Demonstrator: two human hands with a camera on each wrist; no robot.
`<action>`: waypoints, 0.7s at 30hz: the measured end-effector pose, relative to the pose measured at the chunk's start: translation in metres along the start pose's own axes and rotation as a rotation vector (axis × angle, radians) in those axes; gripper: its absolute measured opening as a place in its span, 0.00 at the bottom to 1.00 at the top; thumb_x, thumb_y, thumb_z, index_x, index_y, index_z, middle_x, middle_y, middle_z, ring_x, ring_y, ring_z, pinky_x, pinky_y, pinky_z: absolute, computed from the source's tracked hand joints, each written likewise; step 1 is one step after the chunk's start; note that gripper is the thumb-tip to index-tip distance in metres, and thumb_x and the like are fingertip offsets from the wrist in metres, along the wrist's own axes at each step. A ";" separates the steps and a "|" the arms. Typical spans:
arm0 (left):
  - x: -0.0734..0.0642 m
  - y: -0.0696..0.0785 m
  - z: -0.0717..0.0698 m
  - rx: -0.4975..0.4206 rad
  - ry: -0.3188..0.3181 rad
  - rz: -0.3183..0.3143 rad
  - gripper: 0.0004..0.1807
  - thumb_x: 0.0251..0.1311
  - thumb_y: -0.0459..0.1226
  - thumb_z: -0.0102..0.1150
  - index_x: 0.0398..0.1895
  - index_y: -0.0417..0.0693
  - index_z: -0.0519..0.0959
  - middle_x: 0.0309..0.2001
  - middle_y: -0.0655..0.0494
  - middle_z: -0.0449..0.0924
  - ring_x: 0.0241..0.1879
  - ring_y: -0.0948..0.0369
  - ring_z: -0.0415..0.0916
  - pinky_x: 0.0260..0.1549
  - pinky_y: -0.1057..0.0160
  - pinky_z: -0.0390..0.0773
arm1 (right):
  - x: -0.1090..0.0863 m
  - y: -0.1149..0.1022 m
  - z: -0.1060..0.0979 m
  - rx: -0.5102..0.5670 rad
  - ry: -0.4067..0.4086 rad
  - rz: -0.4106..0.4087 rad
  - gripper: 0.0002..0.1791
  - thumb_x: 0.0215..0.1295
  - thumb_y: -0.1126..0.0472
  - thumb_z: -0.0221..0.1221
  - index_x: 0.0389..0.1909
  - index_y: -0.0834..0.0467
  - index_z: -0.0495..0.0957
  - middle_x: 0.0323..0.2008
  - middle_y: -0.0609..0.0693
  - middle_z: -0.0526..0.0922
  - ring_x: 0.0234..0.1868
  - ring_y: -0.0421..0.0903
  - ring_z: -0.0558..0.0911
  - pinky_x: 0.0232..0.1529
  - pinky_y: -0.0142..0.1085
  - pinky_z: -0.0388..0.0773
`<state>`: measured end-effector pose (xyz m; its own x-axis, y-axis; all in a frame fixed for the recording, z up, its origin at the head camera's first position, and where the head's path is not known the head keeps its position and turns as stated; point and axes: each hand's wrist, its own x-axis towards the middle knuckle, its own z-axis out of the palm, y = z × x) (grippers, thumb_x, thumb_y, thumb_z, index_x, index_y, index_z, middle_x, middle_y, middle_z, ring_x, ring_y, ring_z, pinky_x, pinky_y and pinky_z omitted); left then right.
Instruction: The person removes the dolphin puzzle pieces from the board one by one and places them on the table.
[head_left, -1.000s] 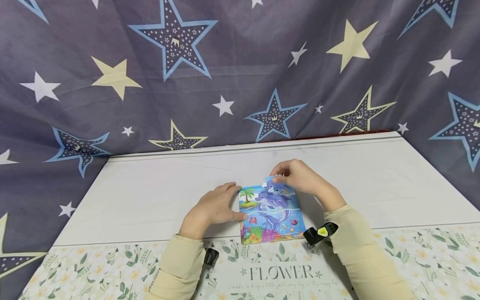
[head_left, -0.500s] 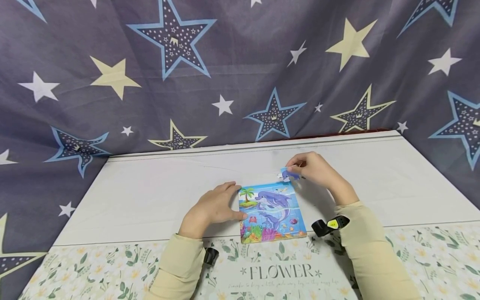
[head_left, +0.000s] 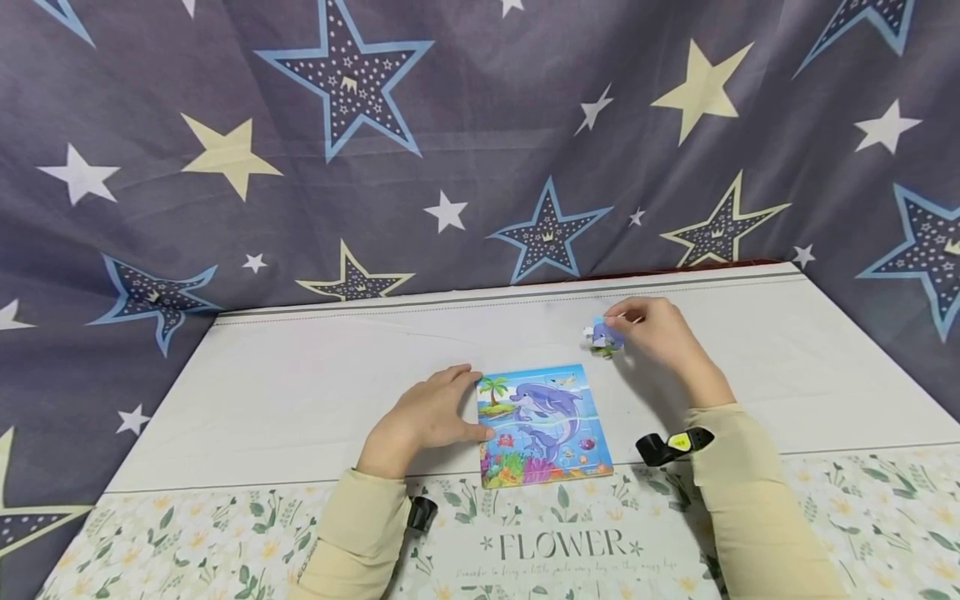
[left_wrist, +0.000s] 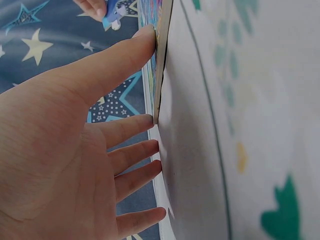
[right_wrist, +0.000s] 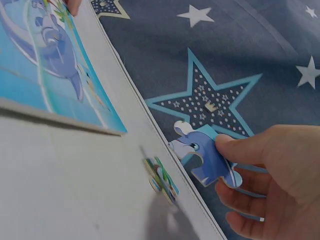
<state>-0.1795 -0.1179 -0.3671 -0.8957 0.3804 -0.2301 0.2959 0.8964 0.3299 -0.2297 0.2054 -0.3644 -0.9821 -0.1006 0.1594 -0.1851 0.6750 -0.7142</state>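
Note:
A square dolphin jigsaw puzzle [head_left: 546, 425] lies flat on the table. At its left side my left hand [head_left: 422, 414] rests with straight, spread fingers. Its thumb [left_wrist: 146, 34] touches the picture and the index fingertip meets the corner. Beyond the puzzle's back right corner, my right hand [head_left: 663, 337] pinches a loose puzzle piece [right_wrist: 207, 155] between thumb and fingers. That piece shows a blue dolphin head and is held above the table. Below it, a second puzzle piece [right_wrist: 161, 179] with green and brown parts lies on the white surface.
The white tablecloth [head_left: 315, 392] has a flowered front band with the word FLOWER [head_left: 562, 545]. A dark curtain with stars [head_left: 465, 150] hangs behind and at both sides. Black straps [head_left: 675, 447] sit on both wrists.
My right hand has carried the dolphin-head piece from over the puzzle's back right part away to the right and back, uncovering the second piece's surroundings. The left hand and puzzle have stayed put.

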 end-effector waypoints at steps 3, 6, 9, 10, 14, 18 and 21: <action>0.000 0.000 0.000 0.001 0.002 0.002 0.49 0.52 0.56 0.70 0.74 0.47 0.63 0.75 0.48 0.56 0.74 0.48 0.53 0.70 0.42 0.56 | -0.001 0.007 -0.005 -0.001 0.038 -0.010 0.13 0.70 0.58 0.60 0.44 0.64 0.84 0.34 0.58 0.85 0.30 0.48 0.77 0.32 0.40 0.73; 0.000 0.000 0.000 0.003 0.003 0.002 0.49 0.52 0.56 0.70 0.74 0.48 0.63 0.75 0.48 0.56 0.74 0.48 0.53 0.70 0.42 0.57 | -0.001 0.014 -0.008 -0.010 0.058 -0.018 0.13 0.70 0.58 0.61 0.44 0.64 0.85 0.35 0.59 0.85 0.30 0.48 0.77 0.32 0.40 0.72; 0.000 0.000 0.000 0.006 0.004 0.003 0.49 0.52 0.57 0.70 0.75 0.48 0.63 0.75 0.49 0.57 0.74 0.48 0.53 0.69 0.42 0.57 | -0.002 0.019 -0.011 -0.025 0.074 -0.016 0.13 0.70 0.58 0.61 0.43 0.64 0.85 0.37 0.60 0.86 0.31 0.48 0.78 0.33 0.40 0.72; 0.000 0.000 0.000 0.006 0.003 0.003 0.49 0.52 0.57 0.70 0.75 0.48 0.63 0.75 0.49 0.57 0.74 0.48 0.53 0.69 0.42 0.57 | -0.003 0.021 -0.012 -0.032 0.078 -0.013 0.13 0.69 0.58 0.62 0.43 0.64 0.85 0.38 0.60 0.86 0.32 0.48 0.78 0.33 0.40 0.72; 0.000 0.000 0.000 0.006 0.004 0.006 0.49 0.52 0.57 0.70 0.74 0.48 0.63 0.75 0.48 0.57 0.74 0.48 0.53 0.69 0.42 0.57 | -0.004 0.026 -0.016 -0.050 0.064 0.025 0.13 0.70 0.58 0.62 0.45 0.64 0.85 0.38 0.61 0.86 0.29 0.48 0.77 0.31 0.39 0.72; 0.000 0.000 0.000 0.005 0.005 0.006 0.49 0.52 0.57 0.71 0.74 0.47 0.63 0.75 0.48 0.57 0.74 0.48 0.53 0.69 0.42 0.57 | -0.005 0.028 -0.019 -0.086 0.030 0.068 0.15 0.70 0.56 0.61 0.47 0.63 0.85 0.40 0.62 0.85 0.30 0.49 0.79 0.30 0.40 0.73; 0.000 0.000 0.000 0.005 0.005 0.009 0.49 0.52 0.57 0.71 0.74 0.47 0.63 0.75 0.48 0.57 0.74 0.48 0.53 0.69 0.42 0.57 | -0.007 0.030 -0.021 -0.126 0.021 0.099 0.15 0.71 0.55 0.60 0.48 0.61 0.85 0.41 0.62 0.85 0.30 0.50 0.80 0.30 0.40 0.73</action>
<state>-0.1799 -0.1179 -0.3675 -0.8946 0.3875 -0.2227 0.3058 0.8941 0.3272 -0.2280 0.2415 -0.3724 -0.9940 -0.0146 0.1080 -0.0804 0.7673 -0.6362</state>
